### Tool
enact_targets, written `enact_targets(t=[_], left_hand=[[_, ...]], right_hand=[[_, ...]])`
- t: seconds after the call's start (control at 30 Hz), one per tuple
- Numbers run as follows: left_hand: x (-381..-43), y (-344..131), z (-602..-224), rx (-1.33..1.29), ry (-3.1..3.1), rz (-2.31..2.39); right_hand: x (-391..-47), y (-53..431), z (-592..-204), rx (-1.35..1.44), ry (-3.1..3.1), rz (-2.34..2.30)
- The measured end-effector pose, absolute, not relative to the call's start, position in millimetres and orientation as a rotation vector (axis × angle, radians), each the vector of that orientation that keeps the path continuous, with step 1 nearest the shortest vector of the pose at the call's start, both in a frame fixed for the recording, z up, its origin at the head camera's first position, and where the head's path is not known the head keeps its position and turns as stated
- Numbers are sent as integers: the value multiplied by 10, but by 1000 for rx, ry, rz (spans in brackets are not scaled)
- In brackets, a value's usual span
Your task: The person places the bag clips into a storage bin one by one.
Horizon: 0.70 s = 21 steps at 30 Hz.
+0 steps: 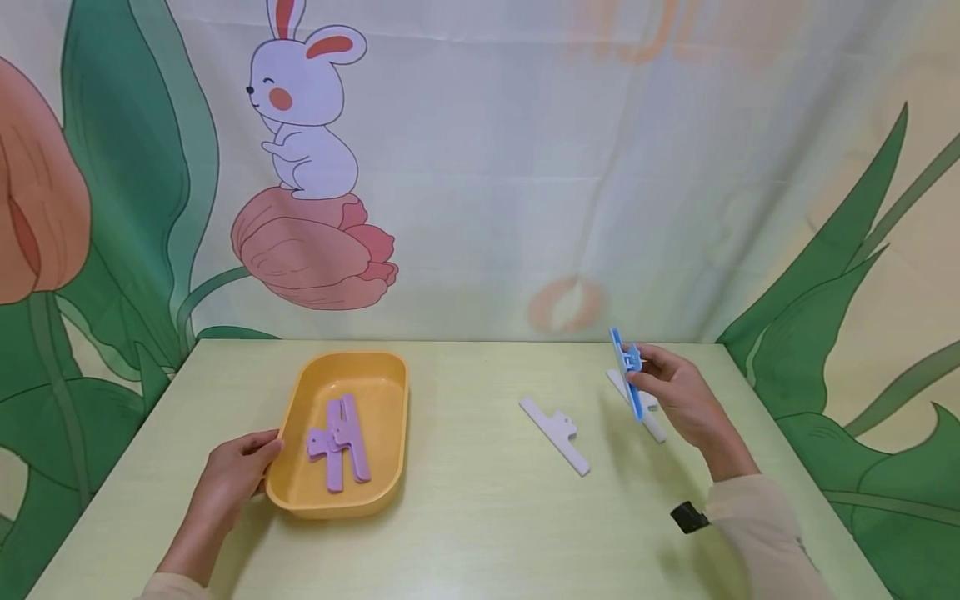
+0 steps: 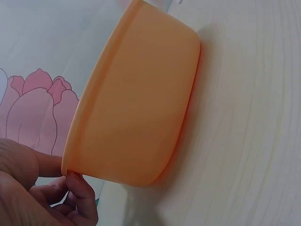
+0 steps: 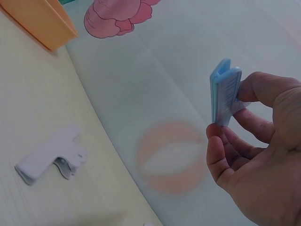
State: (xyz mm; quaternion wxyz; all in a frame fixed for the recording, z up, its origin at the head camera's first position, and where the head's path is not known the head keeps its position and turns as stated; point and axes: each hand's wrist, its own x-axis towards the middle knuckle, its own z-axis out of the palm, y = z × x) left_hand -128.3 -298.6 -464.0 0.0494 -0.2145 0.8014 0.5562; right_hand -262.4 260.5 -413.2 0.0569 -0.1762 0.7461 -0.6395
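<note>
The right hand [image 1: 681, 393] pinches a blue clip [image 1: 624, 367], which could drop if that pinch slackens; the left hand [image 1: 234, 473] grips the tray [image 1: 386, 417].

Five clips in all: two purple ones, the first purple clip [image 1: 333, 460] and the second purple clip [image 1: 356, 442]; one blue clip [image 1: 631, 360]; and two white ones, the nearer white clip [image 1: 557, 437] and the farther white clip [image 1: 655, 427], the last partly covered, so I count it as a single piece with slight reserve. One yellow tray [image 1: 386, 433], containing two of the five. One bench [image 1: 465, 508]. Two grips, the left grip [image 1: 234, 471] on one tray and the right grip [image 1: 678, 396] on one clip. Behind, one printed rabbit [image 1: 311, 150] and two tulip blooms, one pink bloom [image 1: 311, 254] and one orange bloom [image 1: 41, 192].
</note>
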Motion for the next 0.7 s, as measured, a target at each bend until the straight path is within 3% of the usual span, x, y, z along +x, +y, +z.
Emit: enact_targets(t=[0.7], left_hand=[[-1290, -2994, -4649, -643, 2442, 1714]], right_hand=[[-2681, 1928, -4112, -580, 2222, -1846]])
